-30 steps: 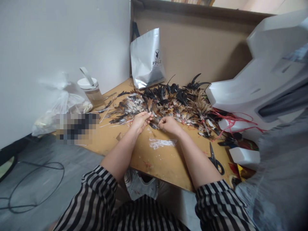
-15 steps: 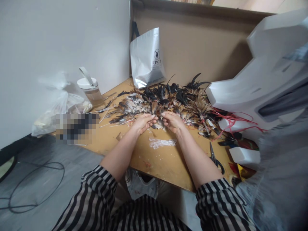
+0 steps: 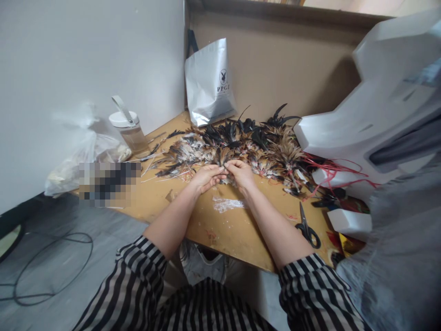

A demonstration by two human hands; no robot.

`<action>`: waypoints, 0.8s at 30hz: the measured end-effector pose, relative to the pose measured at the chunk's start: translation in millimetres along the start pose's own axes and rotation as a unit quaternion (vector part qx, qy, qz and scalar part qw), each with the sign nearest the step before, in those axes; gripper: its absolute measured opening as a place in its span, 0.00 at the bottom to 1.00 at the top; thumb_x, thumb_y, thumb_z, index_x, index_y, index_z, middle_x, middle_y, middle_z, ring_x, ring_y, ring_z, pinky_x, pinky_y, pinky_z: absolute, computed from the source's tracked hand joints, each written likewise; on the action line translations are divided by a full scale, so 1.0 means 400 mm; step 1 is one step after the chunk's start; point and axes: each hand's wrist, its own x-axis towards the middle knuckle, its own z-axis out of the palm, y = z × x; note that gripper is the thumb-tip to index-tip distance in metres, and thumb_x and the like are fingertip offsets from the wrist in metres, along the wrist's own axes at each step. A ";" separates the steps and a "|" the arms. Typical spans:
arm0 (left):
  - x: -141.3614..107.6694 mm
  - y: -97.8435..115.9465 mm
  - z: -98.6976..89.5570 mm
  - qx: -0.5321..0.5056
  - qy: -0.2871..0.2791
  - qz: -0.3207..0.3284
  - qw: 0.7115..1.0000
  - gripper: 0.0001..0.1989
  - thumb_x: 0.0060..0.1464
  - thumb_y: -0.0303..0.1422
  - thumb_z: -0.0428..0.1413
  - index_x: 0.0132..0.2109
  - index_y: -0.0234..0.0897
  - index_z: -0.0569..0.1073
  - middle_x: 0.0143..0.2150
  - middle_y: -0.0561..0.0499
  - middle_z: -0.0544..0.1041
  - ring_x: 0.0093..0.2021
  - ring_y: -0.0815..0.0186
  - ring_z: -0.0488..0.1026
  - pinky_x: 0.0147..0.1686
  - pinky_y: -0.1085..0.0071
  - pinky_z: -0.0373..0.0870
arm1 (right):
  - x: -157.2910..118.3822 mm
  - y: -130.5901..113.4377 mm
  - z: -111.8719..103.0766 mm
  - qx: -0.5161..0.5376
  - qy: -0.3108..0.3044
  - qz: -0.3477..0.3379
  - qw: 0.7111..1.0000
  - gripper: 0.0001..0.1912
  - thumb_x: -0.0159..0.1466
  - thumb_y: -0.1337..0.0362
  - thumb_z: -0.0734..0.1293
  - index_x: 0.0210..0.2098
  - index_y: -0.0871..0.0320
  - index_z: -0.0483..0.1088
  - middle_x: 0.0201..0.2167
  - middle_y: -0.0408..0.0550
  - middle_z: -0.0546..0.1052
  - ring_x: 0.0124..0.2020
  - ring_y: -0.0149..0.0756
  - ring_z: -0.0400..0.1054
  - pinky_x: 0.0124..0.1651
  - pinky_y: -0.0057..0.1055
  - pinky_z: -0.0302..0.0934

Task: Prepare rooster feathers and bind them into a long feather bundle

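Note:
My left hand (image 3: pixel 208 177) is closed in a pinch on the base of a small bunch of brown and dark feathers (image 3: pixel 223 155), which fan upward from the fingertips. My right hand (image 3: pixel 240 174) meets it there, thumb and forefinger pinched at the same base. What lies exactly between the right fingertips is too small to make out. Behind both hands spreads a heap of black, brown and whitish feathers (image 3: pixel 280 145). Just below the hands, a crumpled strip of clear plastic (image 3: pixel 228 204) lies on the wooden table (image 3: pixel 227 234).
Scissors (image 3: pixel 308 230) lie right of my right forearm, near red strings (image 3: pixel 332 172). A silver bag (image 3: pixel 210 87) stands at the back. On the left are a lidded drink bottle (image 3: pixel 132 133) and a plastic bag (image 3: pixel 86 161). White foam pieces (image 3: pixel 327 128) crowd the right side.
My right hand has moved left, so its fingertips now meet those of my left hand at the feathers. Before, a small gap separated them. The left hand has hardly moved.

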 end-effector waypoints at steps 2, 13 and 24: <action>0.000 -0.001 0.000 -0.001 -0.001 -0.002 1.000 0.02 0.47 0.23 0.58 0.32 0.27 0.73 0.29 0.44 0.78 0.23 0.74 0.73 0.19 0.84 0.65 | -0.001 0.003 0.002 -0.012 0.004 -0.015 1.000 0.12 0.43 0.58 0.71 0.23 0.59 0.69 0.16 0.38 0.68 0.18 0.25 0.58 0.23 0.24 0.53; -0.009 0.007 0.005 0.053 0.007 0.025 0.998 0.03 0.47 0.24 0.58 0.28 0.26 0.74 0.24 0.47 0.76 0.22 0.76 0.70 0.20 0.84 0.64 | -0.007 -0.012 -0.002 -0.015 -0.017 0.028 0.999 0.14 0.42 0.59 0.72 0.24 0.60 0.69 0.15 0.38 0.68 0.15 0.22 0.54 0.19 0.23 0.49; -0.007 0.005 0.002 0.084 0.001 0.044 0.996 0.10 0.40 0.31 0.63 0.28 0.26 0.74 0.26 0.46 0.76 0.22 0.76 0.70 0.20 0.84 0.62 | -0.002 -0.010 -0.007 -0.026 -0.031 0.047 0.998 0.15 0.40 0.59 0.72 0.24 0.61 0.68 0.15 0.39 0.70 0.15 0.22 0.56 0.19 0.22 0.49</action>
